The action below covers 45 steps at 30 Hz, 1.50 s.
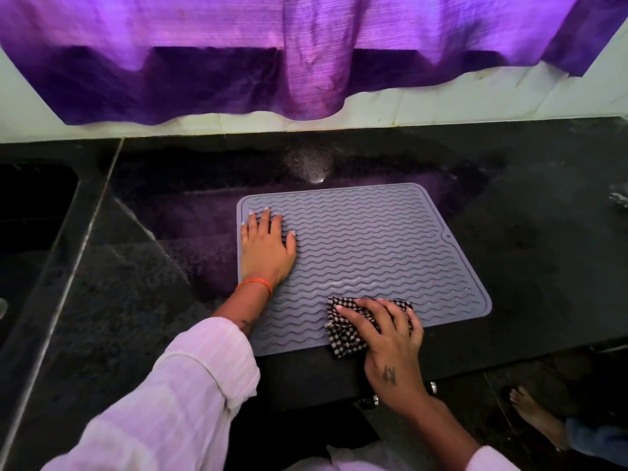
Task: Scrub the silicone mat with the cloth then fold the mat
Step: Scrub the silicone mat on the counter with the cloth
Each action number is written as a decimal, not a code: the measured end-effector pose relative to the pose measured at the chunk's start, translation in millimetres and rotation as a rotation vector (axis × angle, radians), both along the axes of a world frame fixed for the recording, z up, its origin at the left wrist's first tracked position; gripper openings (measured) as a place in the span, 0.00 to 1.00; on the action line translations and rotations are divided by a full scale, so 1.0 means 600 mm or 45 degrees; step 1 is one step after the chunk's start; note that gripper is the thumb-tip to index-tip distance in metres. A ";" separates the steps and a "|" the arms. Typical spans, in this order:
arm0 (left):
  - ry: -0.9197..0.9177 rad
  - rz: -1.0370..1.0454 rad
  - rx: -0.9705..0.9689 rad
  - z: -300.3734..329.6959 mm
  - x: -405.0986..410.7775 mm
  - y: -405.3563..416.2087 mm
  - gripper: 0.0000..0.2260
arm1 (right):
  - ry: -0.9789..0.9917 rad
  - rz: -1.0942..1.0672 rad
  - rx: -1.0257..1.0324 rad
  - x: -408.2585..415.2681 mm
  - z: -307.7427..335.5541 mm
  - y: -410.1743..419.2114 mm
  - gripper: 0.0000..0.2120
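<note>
A grey silicone mat with wavy ridges lies flat on the black stone counter. My left hand rests flat on the mat's left side, fingers straight and spread, pressing it down. My right hand presses a black-and-white checked cloth onto the mat's near edge, fingers spread over the cloth. Part of the cloth hangs past the mat's front edge onto the counter.
A purple curtain hangs over the white tiled wall behind the counter. A dark sink lies at the far left. A wet patch shines behind the mat. The counter's front edge runs near my right wrist; a bare foot stands on the floor at lower right.
</note>
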<state>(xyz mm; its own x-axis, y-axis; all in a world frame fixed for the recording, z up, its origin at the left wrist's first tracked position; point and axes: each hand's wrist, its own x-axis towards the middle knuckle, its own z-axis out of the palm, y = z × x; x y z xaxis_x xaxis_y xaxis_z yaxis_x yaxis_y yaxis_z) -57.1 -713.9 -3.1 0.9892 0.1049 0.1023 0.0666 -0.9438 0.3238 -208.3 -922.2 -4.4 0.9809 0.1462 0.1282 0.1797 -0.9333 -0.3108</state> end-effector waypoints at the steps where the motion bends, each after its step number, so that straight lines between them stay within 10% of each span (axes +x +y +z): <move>1: 0.004 0.003 -0.001 0.000 0.001 0.000 0.24 | 0.008 0.018 0.015 0.003 0.007 -0.002 0.35; 22: 0.090 -0.042 -0.246 0.001 0.011 0.011 0.24 | 0.052 0.539 0.038 -0.009 0.036 0.141 0.31; 31: 0.090 0.095 -1.478 0.038 0.015 0.067 0.12 | 0.049 0.602 0.050 0.035 0.052 0.152 0.32; 37: -0.078 0.093 -0.862 0.025 0.006 0.120 0.14 | 0.044 0.565 -0.144 0.076 0.040 0.165 0.32; 45: 0.066 0.149 -0.708 0.006 -0.011 0.123 0.19 | -0.035 0.466 -0.184 0.148 0.048 0.179 0.32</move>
<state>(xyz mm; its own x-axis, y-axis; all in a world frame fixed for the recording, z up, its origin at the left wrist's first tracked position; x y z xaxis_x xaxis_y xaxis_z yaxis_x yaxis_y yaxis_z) -63.5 -640.3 0.7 0.9701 0.2381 -0.0479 0.1894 -0.6179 0.7631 -119.6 -814.6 24.6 0.8570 0.5042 0.1063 0.5153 -0.8397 -0.1713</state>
